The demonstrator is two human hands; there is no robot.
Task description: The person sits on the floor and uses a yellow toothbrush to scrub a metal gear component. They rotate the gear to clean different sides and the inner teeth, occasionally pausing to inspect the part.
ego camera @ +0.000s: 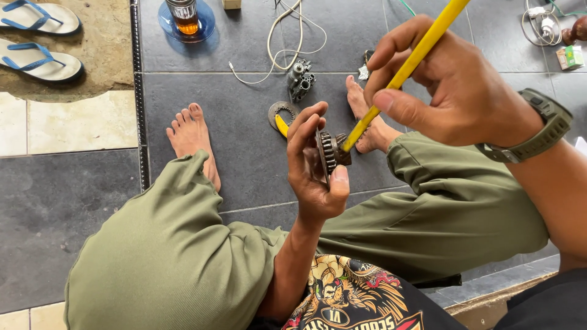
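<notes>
The left hand (pixel 315 168) sits near the middle of the view, palm up, fingers curled and thumb pressed against a dark, toothed round metal gear (pixel 330 154), which it grasps upright on edge. At about two o'clock from it, the right hand (pixel 449 82), with an olive-green wristwatch (pixel 541 131) on the wrist, is clenched around a long yellow-handled tool (pixel 406 67), pinched between thumb and fingers like a pen. The tool slants down from the top edge toward eight o'clock, and its lower end meets the gear's centre; the tip itself is dark and partly hidden, so it may be a brush or a screwdriver, I cannot tell which.

The person sits with olive-green trousered legs (pixel 183 244) spread over a dark grey tiled floor (pixel 244 134), bare feet pointing toward twelve o'clock. On the floor just at ten o'clock from the left hand lies a flat metal sprocket ring (pixel 279 112) with a short yellow piece across it. At twelve o'clock from the hand stands a small grey cast-metal engine part (pixel 300 78), beside a looped white cable (pixel 287 43). Farther off at eleven o'clock, a glass of amber drink (pixel 184 16) rests on a blue round saucer (pixel 205 24). At ten o'clock, far left, a pair of white sandals with blue straps (pixel 38 40) lies on a bare sandy patch.
</notes>
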